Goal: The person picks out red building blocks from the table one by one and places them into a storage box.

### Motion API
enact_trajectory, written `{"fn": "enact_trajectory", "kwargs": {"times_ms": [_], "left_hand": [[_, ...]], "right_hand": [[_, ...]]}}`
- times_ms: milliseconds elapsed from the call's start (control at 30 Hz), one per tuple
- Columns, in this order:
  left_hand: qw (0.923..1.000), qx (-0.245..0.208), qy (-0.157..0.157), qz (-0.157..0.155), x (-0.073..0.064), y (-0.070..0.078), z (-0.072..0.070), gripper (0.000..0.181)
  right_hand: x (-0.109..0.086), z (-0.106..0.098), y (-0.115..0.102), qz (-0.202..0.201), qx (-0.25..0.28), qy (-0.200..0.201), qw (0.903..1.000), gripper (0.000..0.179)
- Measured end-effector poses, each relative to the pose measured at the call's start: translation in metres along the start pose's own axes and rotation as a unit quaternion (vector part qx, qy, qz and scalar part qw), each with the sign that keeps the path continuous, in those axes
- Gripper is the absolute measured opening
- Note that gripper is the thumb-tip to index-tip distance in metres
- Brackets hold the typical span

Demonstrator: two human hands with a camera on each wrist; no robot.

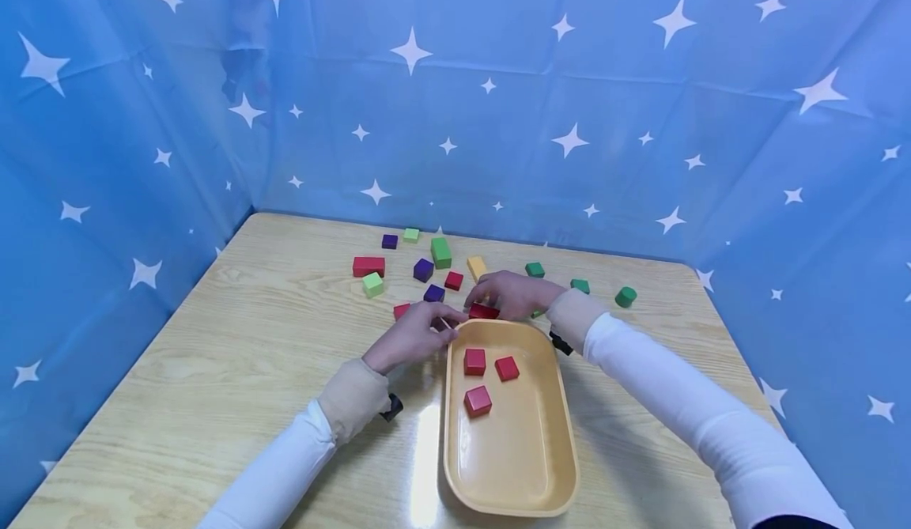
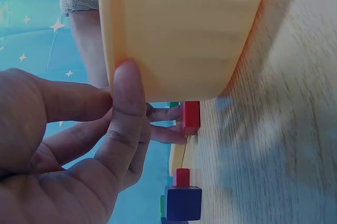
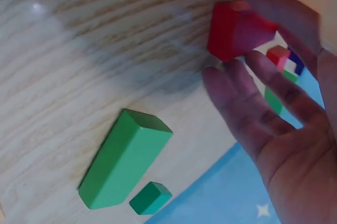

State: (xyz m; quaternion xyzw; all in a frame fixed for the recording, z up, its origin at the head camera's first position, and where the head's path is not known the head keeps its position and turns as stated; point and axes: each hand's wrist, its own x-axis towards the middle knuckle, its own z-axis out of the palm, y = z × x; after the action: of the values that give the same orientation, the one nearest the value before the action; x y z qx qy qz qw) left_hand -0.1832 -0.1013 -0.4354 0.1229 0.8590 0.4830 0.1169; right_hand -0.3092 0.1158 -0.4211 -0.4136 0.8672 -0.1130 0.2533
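A yellow-orange tray (image 1: 519,466) holds several red blocks, among them a red cube (image 1: 478,402). My left hand (image 1: 416,335) pinches the tray's rim at its far left corner; in the left wrist view the thumb and a finger (image 2: 128,87) meet on that rim. Just beyond the tray's far end, my right hand (image 1: 515,293) has its thumb and fingers about a red block (image 1: 484,311). The right wrist view shows the fingertips at this red block (image 3: 237,30), close to the table. Part of the block is hidden by the thumb.
Behind the hands lie several loose blocks: a long red block (image 1: 368,266), a light green cube (image 1: 373,285), a purple cube (image 1: 423,270), a green block (image 1: 441,252) and a yellow block (image 1: 477,266). A green cylinder (image 1: 625,297) stands at right. A blue star-patterned curtain (image 1: 484,149) borders the table.
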Motion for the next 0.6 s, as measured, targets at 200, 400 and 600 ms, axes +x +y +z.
{"fn": "enact_trajectory", "kwargs": {"times_ms": [200, 400, 600], "left_hand": [[1.0000, -0.006, 0.002, -0.005, -0.0007, 0.0009, 0.0002, 0.028], [1.0000, -0.003, 0.002, -0.003, -0.0010, 0.0004, -0.0004, 0.027], [1.0000, -0.005, -0.002, -0.006, -0.0015, 0.0004, -0.0001, 0.027]], "right_hand": [[0.0018, 0.0033, 0.0004, -0.010, -0.015, 0.021, 0.9996, 0.035], [0.0013, 0.0055, 0.0003, 0.001, -0.032, 0.032, 0.9990, 0.035], [-0.0032, 0.0061, 0.0020, -0.004, -0.038, 0.039, 0.9985, 0.036]]}}
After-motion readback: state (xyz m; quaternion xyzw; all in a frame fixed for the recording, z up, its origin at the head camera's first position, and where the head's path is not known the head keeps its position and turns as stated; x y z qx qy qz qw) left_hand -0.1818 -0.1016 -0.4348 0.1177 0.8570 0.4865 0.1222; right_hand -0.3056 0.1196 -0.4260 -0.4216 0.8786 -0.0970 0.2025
